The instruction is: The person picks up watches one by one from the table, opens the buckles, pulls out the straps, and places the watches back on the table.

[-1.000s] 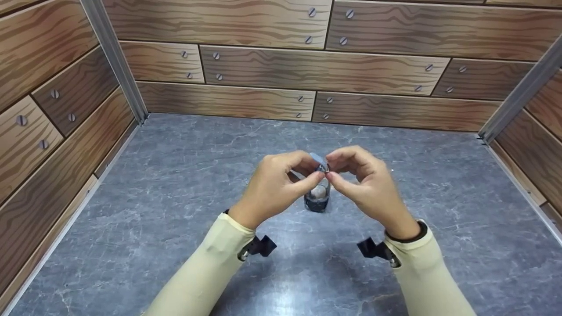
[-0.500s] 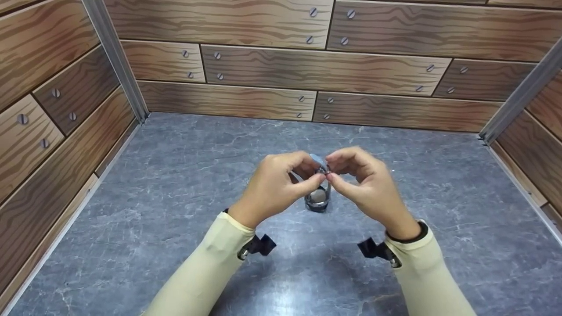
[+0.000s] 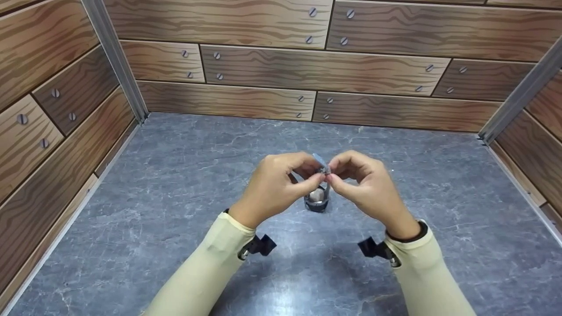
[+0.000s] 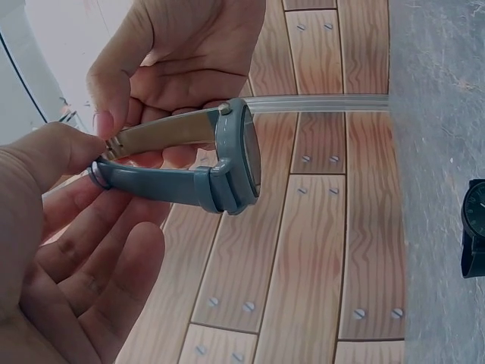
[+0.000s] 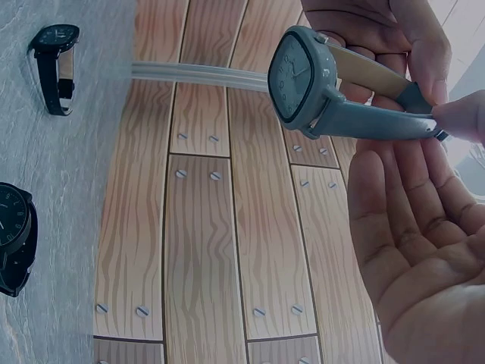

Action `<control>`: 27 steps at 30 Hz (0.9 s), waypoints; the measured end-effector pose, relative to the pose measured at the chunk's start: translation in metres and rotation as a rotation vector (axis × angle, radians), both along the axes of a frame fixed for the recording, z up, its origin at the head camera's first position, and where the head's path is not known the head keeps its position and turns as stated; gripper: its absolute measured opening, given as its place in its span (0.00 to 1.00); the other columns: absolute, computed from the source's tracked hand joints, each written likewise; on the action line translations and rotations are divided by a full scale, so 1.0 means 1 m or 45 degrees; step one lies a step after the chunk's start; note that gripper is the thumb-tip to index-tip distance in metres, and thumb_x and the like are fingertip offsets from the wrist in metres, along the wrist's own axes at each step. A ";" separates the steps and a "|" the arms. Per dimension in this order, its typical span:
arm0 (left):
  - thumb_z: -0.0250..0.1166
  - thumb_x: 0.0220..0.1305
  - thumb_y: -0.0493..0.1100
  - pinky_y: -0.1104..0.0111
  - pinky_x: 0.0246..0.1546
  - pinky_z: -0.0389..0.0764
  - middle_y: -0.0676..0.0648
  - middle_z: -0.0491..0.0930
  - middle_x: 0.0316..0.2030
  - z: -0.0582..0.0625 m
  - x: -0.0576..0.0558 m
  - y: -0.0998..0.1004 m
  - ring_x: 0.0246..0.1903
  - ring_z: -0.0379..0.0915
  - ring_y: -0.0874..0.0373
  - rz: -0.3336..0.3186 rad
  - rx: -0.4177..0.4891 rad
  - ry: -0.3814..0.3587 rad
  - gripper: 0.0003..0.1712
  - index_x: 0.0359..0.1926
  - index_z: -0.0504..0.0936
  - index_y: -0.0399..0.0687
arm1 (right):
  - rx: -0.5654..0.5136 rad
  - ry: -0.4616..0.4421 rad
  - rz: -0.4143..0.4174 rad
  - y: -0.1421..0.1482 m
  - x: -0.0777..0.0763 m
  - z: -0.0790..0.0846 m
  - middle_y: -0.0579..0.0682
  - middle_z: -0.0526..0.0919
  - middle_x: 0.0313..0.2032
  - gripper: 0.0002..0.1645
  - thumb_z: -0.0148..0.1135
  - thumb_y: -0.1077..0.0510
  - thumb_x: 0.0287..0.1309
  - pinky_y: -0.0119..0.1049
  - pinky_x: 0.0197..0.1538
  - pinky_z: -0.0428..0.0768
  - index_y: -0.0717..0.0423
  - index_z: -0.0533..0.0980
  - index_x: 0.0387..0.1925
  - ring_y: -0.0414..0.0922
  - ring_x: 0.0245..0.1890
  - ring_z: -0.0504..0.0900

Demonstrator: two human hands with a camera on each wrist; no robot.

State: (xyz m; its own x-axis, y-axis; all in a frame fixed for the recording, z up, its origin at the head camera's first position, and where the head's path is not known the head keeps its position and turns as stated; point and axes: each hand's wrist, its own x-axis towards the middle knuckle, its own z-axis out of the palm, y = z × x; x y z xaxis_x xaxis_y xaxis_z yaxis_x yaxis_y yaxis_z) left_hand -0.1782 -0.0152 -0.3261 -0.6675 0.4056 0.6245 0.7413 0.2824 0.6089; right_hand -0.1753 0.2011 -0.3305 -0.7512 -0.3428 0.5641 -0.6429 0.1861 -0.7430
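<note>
A wristwatch (image 3: 317,196) with a blue-grey strap hangs from both hands, its case lowest and the strap looped above it. My left hand (image 3: 274,186) pinches the strap ends near the metal buckle (image 4: 112,144) between thumb and fingers. From the other side my right hand (image 3: 366,184) pinches the same ends, thumb beside the left thumb. In the right wrist view the watch's pale dial (image 5: 292,80) faces away from the hands. The tan lining (image 4: 170,133) of one strap half shows in the left wrist view. How far the buckle is fastened I cannot tell.
On the grey marbled table (image 3: 197,131) lie two black watches, one (image 5: 57,64) farther up the right wrist view and another (image 5: 14,235) at its left edge. Wood-patterned walls (image 3: 263,68) enclose the back and sides, with metal posts (image 3: 115,61) in the corners.
The right fingers have drawn in slightly lower at the strap. Its blue upper part has shifted a little right and looks narrower. The case has turned slightly; the left hand stays nearly still.
</note>
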 end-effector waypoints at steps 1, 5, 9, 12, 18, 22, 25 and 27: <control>0.68 0.69 0.41 0.75 0.32 0.83 0.56 0.89 0.34 0.000 0.000 0.000 0.32 0.82 0.71 0.000 0.001 0.001 0.04 0.41 0.89 0.47 | -0.002 0.004 0.003 0.000 0.000 0.000 0.51 0.85 0.36 0.06 0.66 0.75 0.61 0.32 0.43 0.85 0.66 0.80 0.39 0.43 0.35 0.85; 0.68 0.69 0.41 0.75 0.32 0.83 0.56 0.89 0.34 0.001 -0.001 0.001 0.33 0.82 0.71 0.001 0.007 0.012 0.04 0.40 0.89 0.48 | -0.007 0.016 0.007 0.000 0.000 0.000 0.51 0.85 0.36 0.07 0.66 0.75 0.60 0.32 0.42 0.85 0.66 0.80 0.39 0.43 0.35 0.85; 0.69 0.68 0.41 0.75 0.31 0.83 0.56 0.89 0.34 0.001 -0.001 0.001 0.33 0.82 0.71 -0.005 0.017 0.014 0.04 0.40 0.89 0.48 | -0.006 0.018 0.012 0.000 0.000 0.000 0.51 0.84 0.36 0.07 0.66 0.75 0.60 0.33 0.42 0.85 0.66 0.79 0.38 0.43 0.35 0.85; 0.69 0.68 0.41 0.75 0.31 0.83 0.56 0.89 0.34 0.000 -0.001 0.001 0.33 0.82 0.71 -0.009 0.026 0.009 0.04 0.40 0.89 0.48 | -0.005 0.017 0.017 0.000 0.001 0.000 0.51 0.84 0.35 0.07 0.65 0.76 0.60 0.33 0.41 0.85 0.66 0.79 0.38 0.42 0.33 0.84; 0.69 0.69 0.41 0.74 0.31 0.84 0.56 0.89 0.35 0.000 -0.001 0.001 0.35 0.82 0.71 -0.002 0.044 -0.005 0.04 0.40 0.89 0.49 | -0.020 0.018 0.017 -0.001 0.001 0.000 0.49 0.84 0.35 0.07 0.66 0.75 0.60 0.32 0.39 0.84 0.67 0.79 0.38 0.41 0.32 0.83; 0.69 0.70 0.43 0.73 0.31 0.84 0.57 0.89 0.36 0.000 -0.001 0.000 0.36 0.82 0.71 0.003 0.048 -0.034 0.04 0.41 0.89 0.50 | -0.019 0.037 0.004 -0.001 0.000 0.000 0.50 0.84 0.34 0.06 0.66 0.74 0.61 0.32 0.38 0.84 0.65 0.81 0.39 0.42 0.32 0.83; 0.70 0.70 0.44 0.72 0.30 0.84 0.58 0.88 0.36 0.000 -0.001 0.000 0.36 0.81 0.71 0.008 0.034 -0.045 0.05 0.41 0.89 0.50 | -0.011 0.067 -0.007 -0.001 -0.001 0.000 0.49 0.85 0.34 0.08 0.67 0.73 0.62 0.33 0.37 0.85 0.62 0.82 0.40 0.42 0.34 0.84; 0.70 0.69 0.45 0.72 0.30 0.83 0.58 0.88 0.35 0.001 -0.001 0.000 0.35 0.81 0.71 0.017 0.020 -0.052 0.05 0.41 0.89 0.50 | -0.016 0.089 -0.003 -0.002 -0.001 0.000 0.48 0.86 0.35 0.08 0.67 0.73 0.62 0.32 0.36 0.85 0.62 0.83 0.41 0.41 0.34 0.84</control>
